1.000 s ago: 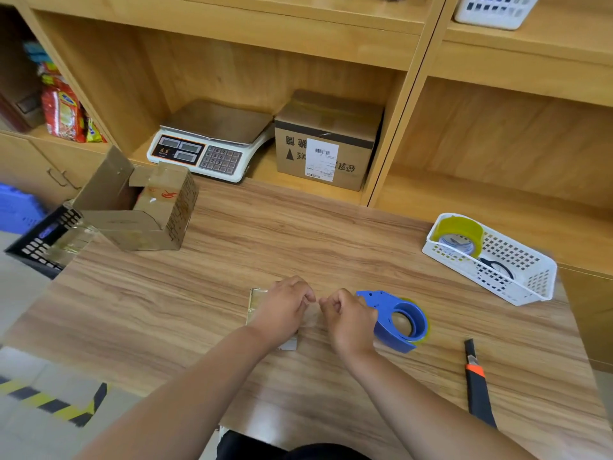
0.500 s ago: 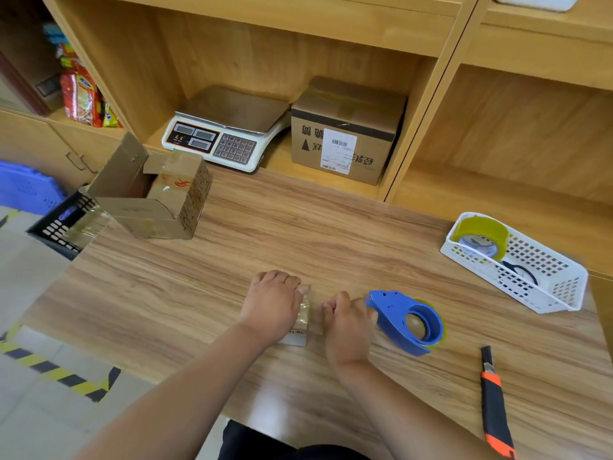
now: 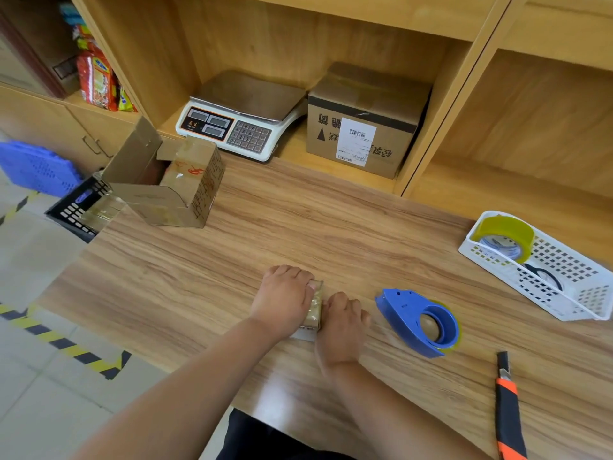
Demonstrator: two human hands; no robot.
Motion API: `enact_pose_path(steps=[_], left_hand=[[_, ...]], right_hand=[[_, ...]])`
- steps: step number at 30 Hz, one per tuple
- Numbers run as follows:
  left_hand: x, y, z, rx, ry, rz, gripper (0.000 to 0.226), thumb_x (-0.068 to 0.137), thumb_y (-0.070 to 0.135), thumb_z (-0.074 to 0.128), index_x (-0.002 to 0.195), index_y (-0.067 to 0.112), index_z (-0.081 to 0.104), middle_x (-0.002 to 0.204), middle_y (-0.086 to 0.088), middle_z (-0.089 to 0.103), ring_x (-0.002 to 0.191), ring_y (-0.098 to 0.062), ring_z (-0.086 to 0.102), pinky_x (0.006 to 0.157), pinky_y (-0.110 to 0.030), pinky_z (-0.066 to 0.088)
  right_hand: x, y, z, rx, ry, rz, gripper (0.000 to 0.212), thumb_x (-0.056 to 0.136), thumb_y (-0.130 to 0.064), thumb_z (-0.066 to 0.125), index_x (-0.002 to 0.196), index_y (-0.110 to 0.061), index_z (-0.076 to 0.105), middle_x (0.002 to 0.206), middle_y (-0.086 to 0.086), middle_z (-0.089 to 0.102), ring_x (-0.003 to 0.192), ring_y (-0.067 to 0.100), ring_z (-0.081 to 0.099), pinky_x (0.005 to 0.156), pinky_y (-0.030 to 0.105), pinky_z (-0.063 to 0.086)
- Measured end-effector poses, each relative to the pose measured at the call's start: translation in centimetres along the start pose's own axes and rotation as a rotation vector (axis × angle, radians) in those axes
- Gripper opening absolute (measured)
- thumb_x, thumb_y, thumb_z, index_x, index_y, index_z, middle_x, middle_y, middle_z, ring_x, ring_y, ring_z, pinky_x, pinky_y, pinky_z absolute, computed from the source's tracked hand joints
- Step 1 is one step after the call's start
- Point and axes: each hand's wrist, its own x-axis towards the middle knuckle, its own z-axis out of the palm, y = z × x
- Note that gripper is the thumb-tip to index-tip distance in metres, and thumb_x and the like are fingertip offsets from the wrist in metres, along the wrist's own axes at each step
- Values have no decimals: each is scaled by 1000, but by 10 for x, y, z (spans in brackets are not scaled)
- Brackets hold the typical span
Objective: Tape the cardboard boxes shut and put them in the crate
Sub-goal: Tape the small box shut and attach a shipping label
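Note:
A small flat cardboard box (image 3: 314,314) with shiny tape on it lies near the table's front edge. My left hand (image 3: 284,300) lies over it and its fingers curl down round the box's top and edge, hiding most of it. My right hand (image 3: 341,323) sits against the box's right side with its fingers curled under. A blue tape dispenser (image 3: 421,322) rests on the table just right of my right hand, untouched. A larger cardboard box (image 3: 166,184) stands open at the far left of the table. The black crate (image 3: 74,209) sits below the table's left edge.
A white basket (image 3: 564,280) with a yellow tape roll (image 3: 504,239) stands at the right. An orange-and-black utility knife (image 3: 507,403) lies front right. On the shelf behind are a scale (image 3: 238,117) and a sealed labelled box (image 3: 365,121). A blue crate (image 3: 33,167) is on the floor.
My hands have come off the top of the small box; the left now covers it and the right has slid to its right side. The view has tilted slightly.

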Motion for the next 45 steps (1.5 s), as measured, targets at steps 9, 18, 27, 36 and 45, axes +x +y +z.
enact_pose_path(steps=[9, 18, 27, 36, 45], left_hand=[[0, -5, 0, -58, 31, 41, 35, 100, 28, 31, 116, 19, 61, 109, 2, 65, 105, -19, 53, 97, -28, 28], [2, -12, 0, -412, 84, -67, 31, 94, 5, 43, 118, 14, 62, 115, -2, 61, 109, -17, 51, 89, -14, 28], [0, -47, -16, -504, -87, -24, 71, 76, 47, 72, 136, 23, 45, 128, 8, 44, 127, -13, 32, 105, -28, 26], [-4, -54, -8, -620, -334, -57, 84, 67, 51, 78, 137, 28, 38, 120, 11, 34, 118, -6, 31, 100, -23, 27], [3, -55, -9, -620, -316, -44, 45, 88, 38, 61, 126, 18, 49, 117, 5, 42, 115, -10, 34, 99, -29, 31]], right_hand=[[-4, 6, 4, -237, -211, 49, 43, 94, -17, 33, 136, -12, 27, 131, 2, 41, 122, 21, 39, 102, 31, 29], [10, 13, -33, 451, -39, -43, 36, 99, -27, 39, 128, -10, 50, 117, -1, 53, 110, 17, 43, 100, 37, 37], [20, 6, -37, 375, -327, -248, 84, 79, -62, 60, 147, -24, 30, 131, -23, 36, 119, 0, 25, 106, 24, 22], [31, -7, -40, 346, -312, -67, 56, 66, -72, 58, 110, -36, 58, 101, -15, 46, 107, 16, 43, 94, 34, 35], [38, -24, -35, 357, -176, 42, 13, 85, -36, 66, 75, -30, 61, 85, -3, 49, 90, 24, 52, 80, 31, 45]])
